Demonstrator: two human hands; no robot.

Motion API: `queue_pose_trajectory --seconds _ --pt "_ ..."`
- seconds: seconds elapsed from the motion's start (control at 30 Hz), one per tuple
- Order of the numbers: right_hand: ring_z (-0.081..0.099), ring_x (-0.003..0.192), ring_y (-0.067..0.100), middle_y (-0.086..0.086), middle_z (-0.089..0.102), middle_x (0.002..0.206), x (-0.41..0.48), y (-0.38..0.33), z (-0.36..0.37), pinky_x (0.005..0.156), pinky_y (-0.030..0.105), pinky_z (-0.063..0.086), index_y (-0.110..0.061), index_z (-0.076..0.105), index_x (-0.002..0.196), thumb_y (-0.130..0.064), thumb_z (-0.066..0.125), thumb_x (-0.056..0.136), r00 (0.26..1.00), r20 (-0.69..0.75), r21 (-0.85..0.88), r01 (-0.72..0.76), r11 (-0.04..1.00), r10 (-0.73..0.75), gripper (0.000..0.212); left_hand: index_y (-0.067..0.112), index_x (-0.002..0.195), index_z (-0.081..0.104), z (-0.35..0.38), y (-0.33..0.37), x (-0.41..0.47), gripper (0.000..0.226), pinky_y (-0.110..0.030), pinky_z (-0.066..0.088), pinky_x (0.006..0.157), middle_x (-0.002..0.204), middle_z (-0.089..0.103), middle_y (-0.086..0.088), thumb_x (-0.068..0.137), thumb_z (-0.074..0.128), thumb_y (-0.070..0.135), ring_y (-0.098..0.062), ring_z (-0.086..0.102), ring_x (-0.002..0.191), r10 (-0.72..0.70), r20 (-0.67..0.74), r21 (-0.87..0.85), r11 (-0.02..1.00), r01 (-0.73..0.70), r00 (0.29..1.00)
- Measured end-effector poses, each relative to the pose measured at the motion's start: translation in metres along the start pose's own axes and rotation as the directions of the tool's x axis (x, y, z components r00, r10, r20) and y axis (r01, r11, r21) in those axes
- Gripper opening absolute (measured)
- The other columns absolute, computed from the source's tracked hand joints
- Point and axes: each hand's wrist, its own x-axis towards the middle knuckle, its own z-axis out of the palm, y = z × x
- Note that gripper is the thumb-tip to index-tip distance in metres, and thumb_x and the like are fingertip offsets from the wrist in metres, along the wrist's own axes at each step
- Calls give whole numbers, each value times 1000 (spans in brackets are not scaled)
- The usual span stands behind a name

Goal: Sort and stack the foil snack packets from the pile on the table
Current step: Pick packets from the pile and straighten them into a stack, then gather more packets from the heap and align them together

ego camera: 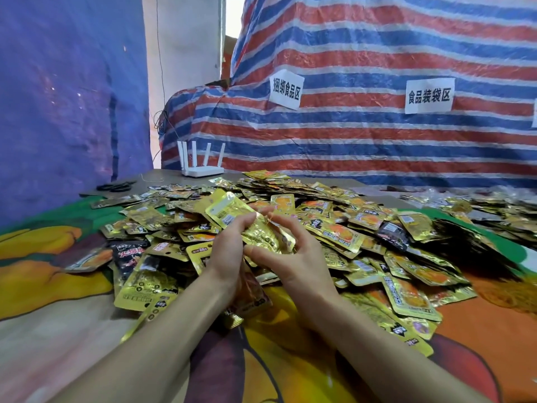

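A big pile of foil snack packets (334, 228) lies spread across the surface (58, 330), which has a bright cloth of orange, yellow and green on it. Most packets are shiny gold. Some show an orange picture on the front, and a few are black with red writing (128, 254). They lie every which way, on top of each other, some face up and some face down.

The person holds a small bunch of gold packets (247, 225) just above the middle of the pile. The left hand (229, 251) is wrapped around the bunch from the left side, with its fingers closed on it. The right hand (293, 254) touches the bunch from the right, with the thumb on the packets and the other fingers spread loosely. The top packets in the bunch stick up and lean to the left.

At the far edge of the surface stands a white router (200, 167) with thin aerials. Behind it hangs a red, white and blue striped sheet (363, 48) with two white paper signs (429, 96).
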Motion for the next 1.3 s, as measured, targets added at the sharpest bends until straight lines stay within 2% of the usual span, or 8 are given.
queue_pose_trajectory --seconds 0.1,0.37,0.53,0.63,0.73,0.9,1.13,1.3 --pt "54 98 -26 -35 62 101 3 2 -2 70 6 50 -51 50 136 -24 94 66 996 48 33 -79 996 77 87 24 114 76 0 -2 -4 36 -42 56 82 114 73 -16 95 49 38 -34 71 104 -83 26 19 996 82 996" --pt "71 106 17 -3 74 114 -3 -7 -14 94 44 58 -31 67 120 -35 90 66 969 40 -42 -243 969 245 58 11 101 79 -1 -2 0 34 -51 61 80 114 74 -11 74 64 26 -34 73 95 -114 83 -207 970 129 990" --pt "77 85 28 8 78 102 -3 -17 -46 66 40 62 -22 71 111 -5 87 74 909 117 49 -407 912 399 43 19 112 76 3 -4 -7 45 -49 59 83 119 72 -13 77 72 47 -35 71 105 -142 176 80 988 129 974" --pt "77 76 27 8 79 92 -3 -32 -85 56 30 58 -24 68 110 -3 86 74 925 -16 35 -379 925 380 45 13 123 67 5 -8 -8 70 -45 53 90 120 72 -7 65 80 51 -26 69 109 -18 97 196 981 -2 995" --pt "77 84 29 15 76 103 3 -45 -143 73 40 63 -19 63 125 -7 86 73 909 -277 11 -323 946 313 58 11 112 68 4 -7 -8 48 -43 53 87 118 72 -6 74 76 38 -22 71 102 75 23 164 983 -78 997" --pt "75 72 15 11 69 106 30 -52 -238 65 33 63 -24 63 103 -16 85 79 728 -682 -184 -273 944 77 34 15 109 70 6 -11 -10 44 -43 54 79 110 73 -5 74 74 40 -26 69 96 88 82 376 920 -113 993" --pt "62 106 28 14 68 121 75 -2 -313 91 35 50 -9 68 119 -31 64 98 669 -743 -506 -579 639 19 30 29 91 77 -5 -24 -3 21 -13 50 51 84 73 -4 75 65 36 -14 69 68 160 201 541 804 -246 966" --pt "51 126 37 18 57 134 77 16 -311 106 45 43 -14 58 131 -55 47 98 710 -699 -650 -681 336 88 54 37 106 72 -12 -30 -1 39 -27 59 66 97 75 7 75 66 60 -11 71 81 219 336 699 593 -399 916"
